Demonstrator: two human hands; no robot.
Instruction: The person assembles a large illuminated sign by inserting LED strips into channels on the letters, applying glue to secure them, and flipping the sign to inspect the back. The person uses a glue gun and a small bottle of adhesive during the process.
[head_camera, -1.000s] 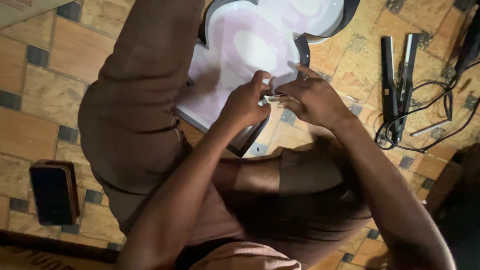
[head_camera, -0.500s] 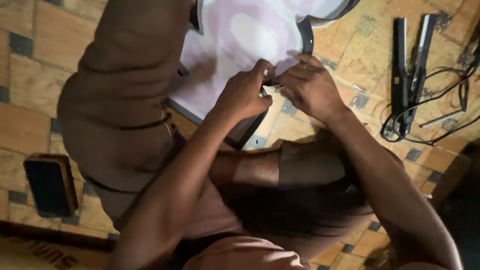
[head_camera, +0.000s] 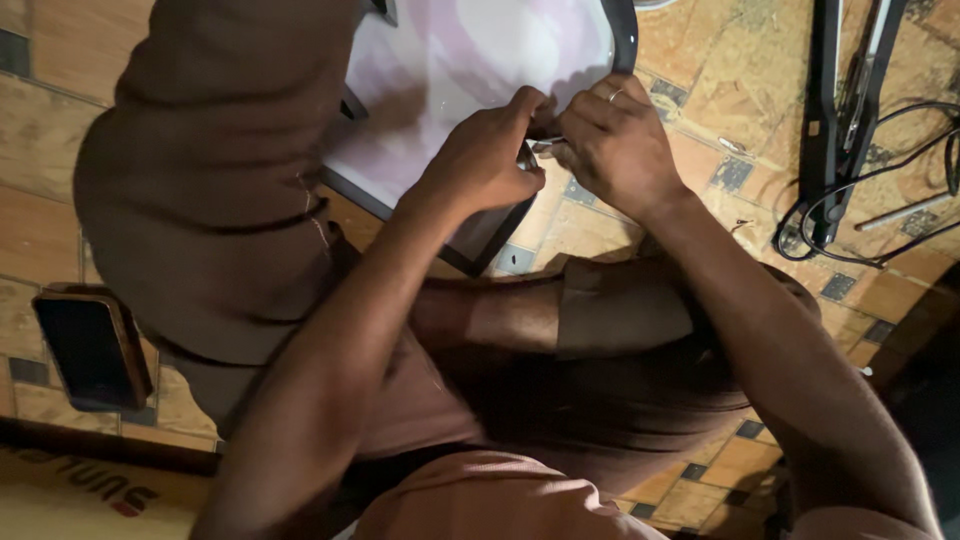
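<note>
Panel (head_camera: 470, 70), white-faced with a dark frame, rests tilted across the person's lap above the tiled floor (head_camera: 620, 215). Left hand (head_camera: 485, 160) is closed over the panel's lower right edge. Right hand (head_camera: 615, 145) pinches a small metal piece (head_camera: 545, 145) against that same edge. A phone (head_camera: 90, 345) lies near the floor's left edge; a black tool with cable (head_camera: 835, 120) lies at the right.

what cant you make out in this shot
1. Small metal piece, head view: pinched between the left hand and right hand; fingers cover most of it, so its kind is unclear.
2. White panel with dark frame: top cut off by the picture edge, left side hidden by the knee.
3. Black tool on the tiled floor: top end cut off.
</note>
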